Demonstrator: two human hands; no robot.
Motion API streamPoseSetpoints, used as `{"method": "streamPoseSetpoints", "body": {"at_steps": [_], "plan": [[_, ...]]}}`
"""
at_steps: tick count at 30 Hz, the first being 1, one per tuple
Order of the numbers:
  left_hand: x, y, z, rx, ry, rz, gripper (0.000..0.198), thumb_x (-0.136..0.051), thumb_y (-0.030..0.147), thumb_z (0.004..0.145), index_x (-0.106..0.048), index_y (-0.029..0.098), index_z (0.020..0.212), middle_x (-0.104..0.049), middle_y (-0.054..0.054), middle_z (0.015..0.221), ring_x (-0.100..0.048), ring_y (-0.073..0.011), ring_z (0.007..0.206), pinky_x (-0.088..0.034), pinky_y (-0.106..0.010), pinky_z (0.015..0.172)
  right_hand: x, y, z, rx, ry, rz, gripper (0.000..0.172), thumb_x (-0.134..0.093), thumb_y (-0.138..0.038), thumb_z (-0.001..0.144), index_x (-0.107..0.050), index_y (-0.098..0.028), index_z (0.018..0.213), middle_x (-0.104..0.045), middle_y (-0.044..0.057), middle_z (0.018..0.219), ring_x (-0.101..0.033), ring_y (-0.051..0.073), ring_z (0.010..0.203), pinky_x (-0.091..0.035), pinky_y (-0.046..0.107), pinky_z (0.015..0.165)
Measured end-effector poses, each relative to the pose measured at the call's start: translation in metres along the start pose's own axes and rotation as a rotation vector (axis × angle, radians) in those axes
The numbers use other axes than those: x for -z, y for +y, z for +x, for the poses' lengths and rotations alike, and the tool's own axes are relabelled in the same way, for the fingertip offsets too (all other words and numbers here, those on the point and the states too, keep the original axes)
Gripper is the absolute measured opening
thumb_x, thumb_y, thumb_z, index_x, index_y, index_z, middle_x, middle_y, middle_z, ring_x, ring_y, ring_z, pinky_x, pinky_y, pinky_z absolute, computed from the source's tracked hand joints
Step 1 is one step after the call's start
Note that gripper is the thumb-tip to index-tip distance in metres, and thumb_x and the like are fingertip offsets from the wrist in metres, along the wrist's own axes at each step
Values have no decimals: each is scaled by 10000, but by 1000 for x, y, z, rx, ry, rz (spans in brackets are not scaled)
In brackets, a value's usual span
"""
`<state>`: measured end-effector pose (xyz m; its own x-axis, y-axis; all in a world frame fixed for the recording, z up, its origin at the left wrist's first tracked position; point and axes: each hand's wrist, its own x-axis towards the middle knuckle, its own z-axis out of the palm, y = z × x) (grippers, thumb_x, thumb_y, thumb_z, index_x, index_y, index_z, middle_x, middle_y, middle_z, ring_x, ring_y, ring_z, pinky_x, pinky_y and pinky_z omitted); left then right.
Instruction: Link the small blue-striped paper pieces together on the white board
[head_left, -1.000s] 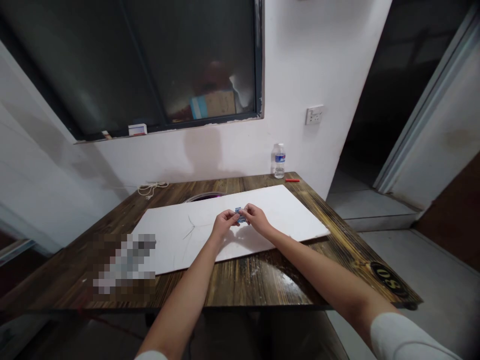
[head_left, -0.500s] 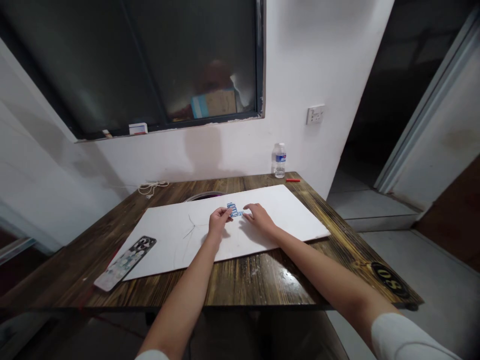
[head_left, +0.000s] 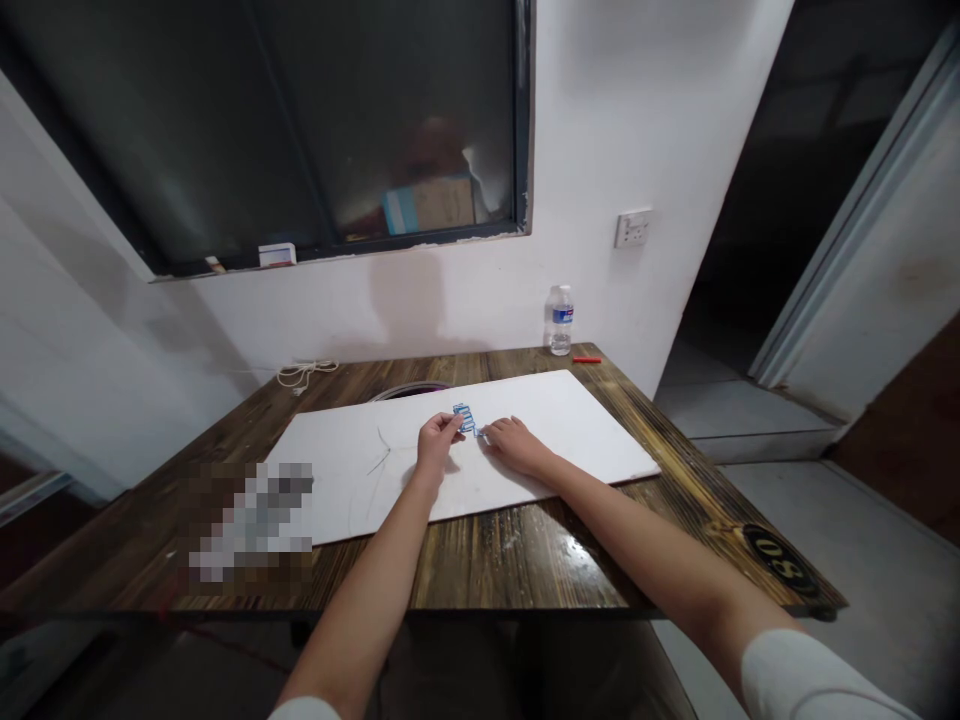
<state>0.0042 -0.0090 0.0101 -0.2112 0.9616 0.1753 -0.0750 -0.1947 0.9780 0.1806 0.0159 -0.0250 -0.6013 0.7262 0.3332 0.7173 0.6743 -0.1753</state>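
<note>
A small blue zigzag piece (head_left: pixel 466 420), looking like bent wire, is held just over a white board (head_left: pixel 592 430). My left hand (head_left: pixel 435 445) pinches its left side between thumb and fingertips. On the other side, my right hand (head_left: pixel 517 445) has its fingers drawn together on the thin tail of the same blue piece; the exact grip of those fingertips is too small to make out. Thin dark lines (head_left: pixel 388 452) show on the board to the left of my left hand.
The board lies across a dark wooden table (head_left: pixel 525 560). A round rim (head_left: pixel 409 390) shows behind it. Farther back are a white cable (head_left: pixel 306 372), a water bottle (head_left: pixel 560 322) and a red stick-like item (head_left: pixel 586 360). A pixelated patch covers the table's left side.
My right hand's fingers, spread around the tail of the blue piece before, have closed together at its end. That tail now tilts lower. My left hand keeps its pinch in place.
</note>
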Motion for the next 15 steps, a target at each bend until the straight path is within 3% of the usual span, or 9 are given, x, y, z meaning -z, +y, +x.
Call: {"method": "streamPoseSetpoints", "body": {"at_steps": [4, 9, 15], "plan": [[0, -1, 0, 1, 7, 7, 378, -798, 483, 561, -616, 170, 669, -617, 10, 607, -560, -107, 511, -468, -245, 566, 6, -3, 2, 49, 17, -65, 230, -533, -225, 912, -636, -153, 1105, -686, 109, 1022, -592, 229, 992, -372, 315, 877], [0, -3, 2, 15, 12, 22, 381, -793, 478, 560, -615, 164, 681, -620, 12, 612, -561, -101, 509, -473, -240, 573, 9, -4, 4, 130, -24, -156, 153, -530, -191, 911, -669, -127, 910, -684, 98, 861, -602, 210, 851, -364, 299, 770], [0, -4, 3, 13, 8, 25, 374, -793, 473, 563, -620, 165, 688, -622, 16, 620, -565, -103, 513, -474, -246, 583, 10, -7, 4, 139, -18, -180, 147, -533, -168, 905, -669, -124, 938, -689, 108, 866, -603, 209, 824, -356, 299, 736]]}}
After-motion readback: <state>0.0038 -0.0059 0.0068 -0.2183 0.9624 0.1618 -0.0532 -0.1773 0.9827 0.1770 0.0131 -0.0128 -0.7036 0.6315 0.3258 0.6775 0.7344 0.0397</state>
